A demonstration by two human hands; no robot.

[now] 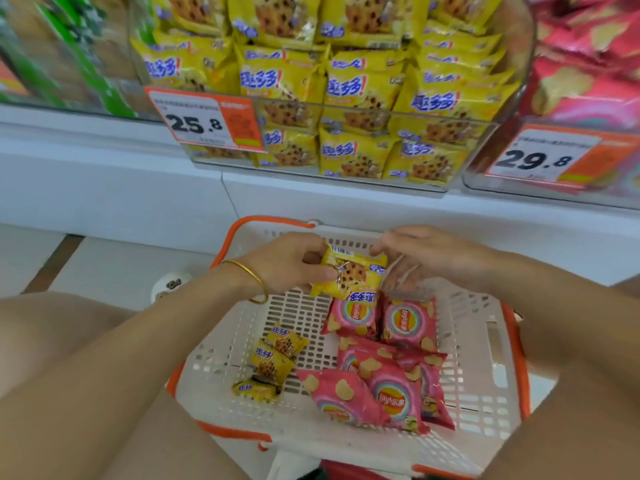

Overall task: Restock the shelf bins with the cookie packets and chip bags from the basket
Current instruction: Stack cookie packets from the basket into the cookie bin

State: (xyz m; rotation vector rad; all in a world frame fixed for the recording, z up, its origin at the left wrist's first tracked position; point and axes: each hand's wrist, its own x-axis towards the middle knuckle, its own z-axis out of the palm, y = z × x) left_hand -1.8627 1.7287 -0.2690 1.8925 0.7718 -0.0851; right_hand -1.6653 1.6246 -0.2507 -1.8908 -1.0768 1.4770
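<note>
A white basket (478,344) with orange handles sits in front of me. My left hand (287,263) grips a yellow cookie packet (349,273) above its far end. My right hand (426,254) touches the packet's right corner; its lower fingers are blurred. Three more yellow cookie packets (273,358) lie at the basket's left. Several pink chip bags (381,362) lie in its middle. Above stands a clear shelf bin (346,112) packed with the same yellow packets, and a bin of pink chip bags (585,84) is at the right.
Price tags 25.8 (204,119) and 29.8 (547,154) hang on the bin fronts. A bin with green packaging (65,53) is at the left. The white shelf base (138,181) runs below the bins. My knees flank the basket.
</note>
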